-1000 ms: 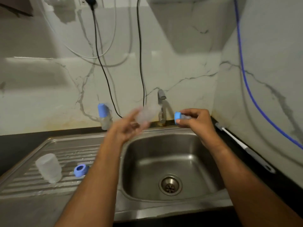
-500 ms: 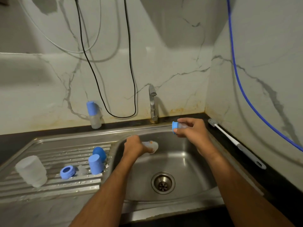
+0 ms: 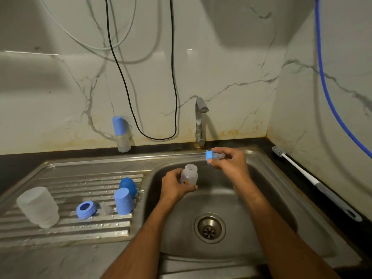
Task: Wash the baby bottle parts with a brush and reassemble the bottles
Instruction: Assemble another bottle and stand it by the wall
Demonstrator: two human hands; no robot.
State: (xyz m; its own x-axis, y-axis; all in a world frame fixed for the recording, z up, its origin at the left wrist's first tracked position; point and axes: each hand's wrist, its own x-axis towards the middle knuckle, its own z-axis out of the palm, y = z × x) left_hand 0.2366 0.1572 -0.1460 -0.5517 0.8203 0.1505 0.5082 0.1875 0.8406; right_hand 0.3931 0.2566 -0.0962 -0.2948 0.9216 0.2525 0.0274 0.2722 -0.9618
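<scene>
Over the sink [image 3: 261, 198], the left hand [image 3: 175, 186] grips a small clear bottle [image 3: 189, 175], upright with its mouth open. Just up and right of it, the right hand [image 3: 229, 161] pinches a blue ring with its teat [image 3: 211, 155]. Far right of that hand, a brush [image 3: 310, 178] lies on the worktop [image 3: 291, 168].

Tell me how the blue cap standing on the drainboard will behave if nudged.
The blue cap looks like hollow plastic, so probably light. It stands on the ridged, wet drainboard, so it may slide or tip easily. Once on its side, its round shape would likely roll.
</scene>
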